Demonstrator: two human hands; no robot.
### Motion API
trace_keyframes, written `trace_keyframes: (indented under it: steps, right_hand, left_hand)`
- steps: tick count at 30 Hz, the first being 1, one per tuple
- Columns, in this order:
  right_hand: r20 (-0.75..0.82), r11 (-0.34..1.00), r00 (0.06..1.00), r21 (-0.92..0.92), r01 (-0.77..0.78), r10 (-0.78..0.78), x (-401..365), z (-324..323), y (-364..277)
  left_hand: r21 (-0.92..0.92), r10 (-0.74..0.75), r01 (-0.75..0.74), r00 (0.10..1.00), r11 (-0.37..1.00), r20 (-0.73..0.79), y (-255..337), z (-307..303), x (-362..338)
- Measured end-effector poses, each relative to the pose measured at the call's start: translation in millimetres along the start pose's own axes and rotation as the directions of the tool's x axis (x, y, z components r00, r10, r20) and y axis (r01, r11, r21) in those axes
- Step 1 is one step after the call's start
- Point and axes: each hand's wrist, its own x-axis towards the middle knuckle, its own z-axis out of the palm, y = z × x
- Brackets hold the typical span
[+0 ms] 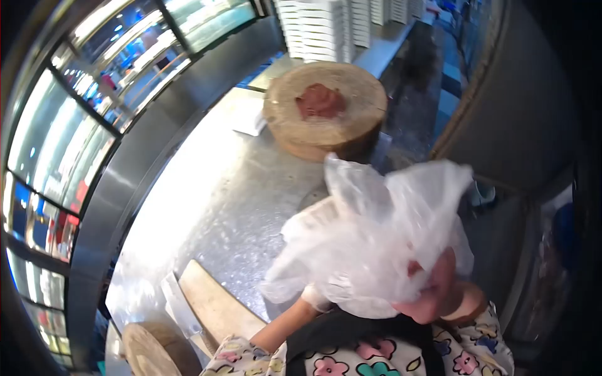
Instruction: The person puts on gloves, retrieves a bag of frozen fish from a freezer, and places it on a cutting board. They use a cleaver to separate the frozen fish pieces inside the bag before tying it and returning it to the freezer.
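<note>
A crumpled, translucent white plastic bag (370, 238) is held up in front of my body, above the metal counter. My left hand (320, 297) reaches in at the bag's lower left; the plastic covers its fingers, and only the wrist area shows. On the bag's right side, my right hand (448, 291) is closed, with plastic gathered against it. Reddish patches show by its fingers, but I cannot make out whether they are meat. Ahead, raw red meat (321, 102) lies on a thick round wooden chopping block (357, 128).
A cleaver (179, 307) lies beside a pale cutting board (216, 297) on the steel counter (207, 219). Another round wooden block (147, 351) stands at lower left. Stacked white trays (313, 28) rise at the back. Glass panes (50, 150) line the left; a grey panel (520, 100) bounds the right.
</note>
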Motion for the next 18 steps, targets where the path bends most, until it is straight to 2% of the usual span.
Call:
trace_keyframes:
  steps: [2,3,4,5,6,7,8,9,10,11,12,13,14,15,17,18]
  right_hand:
    - [0.049,0.977,0.978,-0.052,0.205,-0.203,48.4,39.8,3.1]
    - [0.073,0.948,0.952,-0.091,0.304,-0.298,71.4,80.7,3.0]
    - [0.047,0.929,0.929,-0.036,0.368,-0.367,96.1,108.8,0.1]
    - [0.092,0.932,0.928,0.017,0.362,-0.362,115.3,132.8,-0.3]
    - [0.277,0.997,0.961,0.078,-0.017,-0.006,136.1,143.2,-6.9]
    - [0.101,0.914,0.912,-0.04,0.404,-0.398,157.9,163.9,9.8]
    - [-0.021,0.664,0.676,-0.212,0.717,-0.736,180.4,188.6,35.8]
    - [-0.041,0.904,0.915,0.144,0.404,-0.402,204.0,205.1,42.1]
    - [0.085,0.887,0.996,0.462,-0.027,-0.014,225.1,219.5,49.9]
    - [0.03,0.871,0.999,0.489,-0.032,0.02,240.7,235.5,72.5]
    - [-0.005,0.902,0.968,0.365,-0.231,0.251,245.0,238.6,74.8]
    - [-0.009,0.883,0.956,0.387,-0.266,0.292,255.7,247.6,108.4]
    - [-0.155,0.779,0.92,0.593,-0.205,0.359,269.5,268.0,168.1]
    - [-0.077,0.682,0.879,0.664,-0.307,0.47,270.9,271.2,186.4]
    - [-0.161,0.811,0.873,0.475,-0.34,0.46,276.5,291.4,221.3]
    - [-0.065,0.831,0.892,0.4,-0.387,0.447,283.0,300.8,237.1]
  left_hand:
    - [-0.224,0.018,-0.062,0.981,0.973,-0.194,-9.0,-51.9,-1.7]
    - [-0.339,0.023,-0.12,0.961,0.933,-0.276,-20.1,-85.9,-10.2]
    - [-0.333,0.043,-0.142,0.956,0.932,-0.289,-15.2,-107.5,-9.3]
    - [-0.201,0.057,-0.136,0.933,0.97,-0.356,-6.0,-128.4,-7.1]
    - [-0.069,0.077,-0.116,0.904,0.991,-0.42,6.2,-150.6,-1.6]
    - [0.064,0.103,-0.082,0.871,0.995,-0.48,20.1,-173.0,6.6]
    - [0.188,0.128,-0.03,0.834,0.982,-0.536,31.7,-194.9,13.1]
    - [0.301,0.151,0.041,0.795,0.953,-0.588,38.2,-216.8,16.6]
    - [-0.093,0.01,-0.079,0.811,0.992,-0.586,39.6,-243.2,23.0]
    - [-0.476,-0.116,-0.18,0.841,0.861,-0.528,34.9,-267.8,25.0]
    - [-0.471,-0.115,-0.18,0.839,0.864,-0.532,24.1,-288.7,20.7]
    - [-0.55,-0.189,-0.205,0.795,0.81,-0.576,9.6,-310.5,19.5]
    - [-0.624,-0.269,-0.235,0.751,0.745,-0.603,-6.9,-331.3,21.2]
    - [-0.691,-0.35,-0.273,0.705,0.669,-0.617,-23.6,-350.4,26.5]
    - [-0.794,-0.524,-0.345,0.61,0.5,-0.595,-46.2,-380.1,35.7]
    - [-0.55,-0.456,-0.203,0.373,0.81,-0.808,-54.6,-385.6,35.7]
